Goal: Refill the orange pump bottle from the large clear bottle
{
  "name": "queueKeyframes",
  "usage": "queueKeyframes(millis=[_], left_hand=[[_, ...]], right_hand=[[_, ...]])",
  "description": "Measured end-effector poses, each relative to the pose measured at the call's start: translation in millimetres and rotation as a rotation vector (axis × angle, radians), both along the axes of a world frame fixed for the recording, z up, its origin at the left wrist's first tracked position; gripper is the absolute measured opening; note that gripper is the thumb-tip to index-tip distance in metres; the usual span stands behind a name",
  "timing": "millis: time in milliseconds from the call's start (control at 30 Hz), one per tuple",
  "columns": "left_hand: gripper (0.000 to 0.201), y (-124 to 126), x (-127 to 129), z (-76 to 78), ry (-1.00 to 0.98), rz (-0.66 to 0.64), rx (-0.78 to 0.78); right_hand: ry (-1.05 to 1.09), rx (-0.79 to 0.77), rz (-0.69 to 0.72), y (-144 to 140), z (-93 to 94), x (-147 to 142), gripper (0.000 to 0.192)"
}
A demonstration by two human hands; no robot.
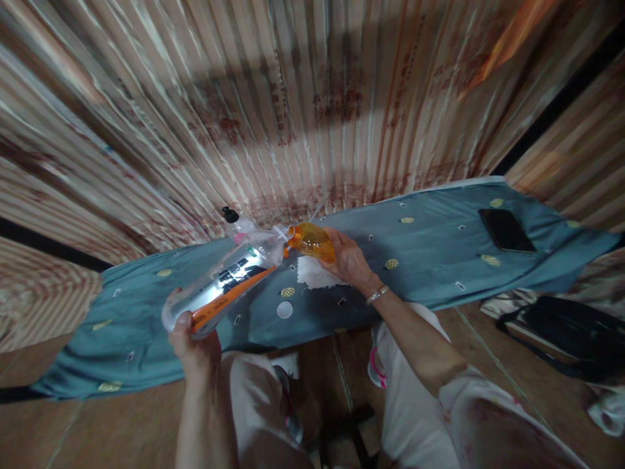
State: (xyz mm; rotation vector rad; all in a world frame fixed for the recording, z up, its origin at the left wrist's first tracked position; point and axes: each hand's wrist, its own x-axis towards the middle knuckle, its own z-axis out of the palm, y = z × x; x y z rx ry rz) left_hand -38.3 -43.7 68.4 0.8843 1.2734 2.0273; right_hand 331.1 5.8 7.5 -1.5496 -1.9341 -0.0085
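Observation:
My left hand (pixel 195 342) is wrapped round the base of a large clear plastic bottle (pixel 229 280) with a black and orange label, tilted so its neck points up and to the right. My right hand (pixel 349 257) grips a small orange see-through bottle (pixel 310 241) lying nearly level. The two bottle mouths meet, or nearly so, above the cloth; I cannot tell if they touch. Below the orange bottle lies a white scalloped piece (pixel 319 273), paper or cloth. A round white cap (pixel 284 309) rests in front of it.
Behind the large bottle stands a clear bottle with a black top (pixel 230 215). The narrow table has a teal cloth (pixel 430 260). A dark phone (pixel 506 230) lies at the right. A striped curtain (pixel 303 117) hangs behind; a black bag (pixel 571 335) sits lower right.

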Motion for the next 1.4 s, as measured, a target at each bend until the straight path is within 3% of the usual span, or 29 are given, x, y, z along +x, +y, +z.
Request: queueKeyframes(millis=[300,733,1133,1400], left_hand=[[0.054,1,-2,-3.7,0.095,0.012,0.007],[0.049,-1,1,-1.1,0.011,-0.006,0.026],[0.048,-3,5,6.5,0.068,0.002,0.014],[0.052,-1,2,0.9,0.080,0.013,0.002]], right_hand=[[-0.001,-0.019,-0.001,0,1.6,0,0.087],[0.019,-0.029,0.010,-3,8.8,-2,0.083],[0.007,-0.011,0.001,-2,4.9,-1,0.083],[0.005,-0.020,0.004,-1,5.3,-1,0.086]])
